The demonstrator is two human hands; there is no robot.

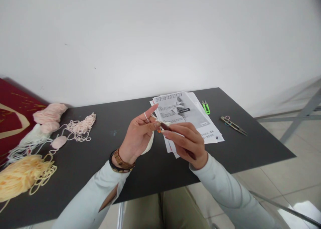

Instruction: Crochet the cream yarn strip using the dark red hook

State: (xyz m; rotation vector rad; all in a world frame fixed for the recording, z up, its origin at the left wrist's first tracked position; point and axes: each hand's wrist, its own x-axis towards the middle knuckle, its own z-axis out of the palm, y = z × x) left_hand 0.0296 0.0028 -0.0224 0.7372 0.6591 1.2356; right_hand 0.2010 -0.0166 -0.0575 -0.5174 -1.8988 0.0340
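Above the front middle of the dark table, my left hand [136, 133] is closed on a small white crochet piece [149, 144], part of which hangs below the fingers. White yarn loops around its raised index finger. My right hand [189, 142] grips a crochet hook with a brown handle [164, 126], its tip meeting the work at my left fingertips. A small orange bit, perhaps a stitch marker [159, 130], shows between the hands. The fingers hide most of the stitches.
Printed pattern sheets [200, 120] lie behind my hands. Green thread snips [206, 107] and metal snips [233, 125] lie to the right. Pink yarn [81, 127], white yarn [31, 137] and yellow yarn [21, 177] sit at the left by a red bag [15, 111].
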